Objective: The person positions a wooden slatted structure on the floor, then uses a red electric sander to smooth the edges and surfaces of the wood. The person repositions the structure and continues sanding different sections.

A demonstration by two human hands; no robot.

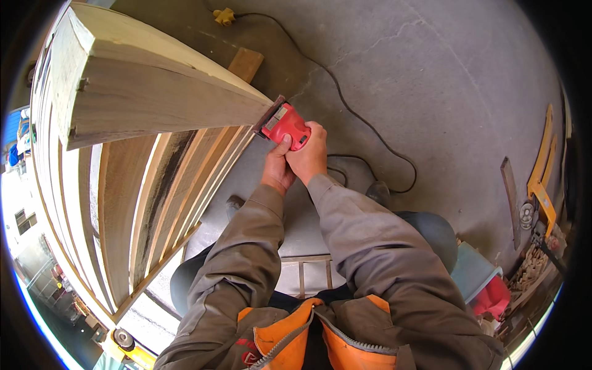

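Both of my hands are closed around a red electric sander (285,126) in the middle of the view. My right hand (310,153) wraps the rear of its body. My left hand (279,165) grips the near side, thumb along the casing. The sander's dark flat pad is up against the end of a large wooden piece (166,102), a thick beam with a pale top and greyish side. I cannot tell how firmly the pad presses there. Below the beam, a slatted wooden panel (126,203) runs down to the left.
A black cord (336,83) curves over the concrete floor (444,92) to a yellow plug connector (224,16). Behind the beam lies a wood block (246,65). At right are a yellow metal frame (542,179), a dark bar (510,200) and a light blue bin (472,271) with red material.
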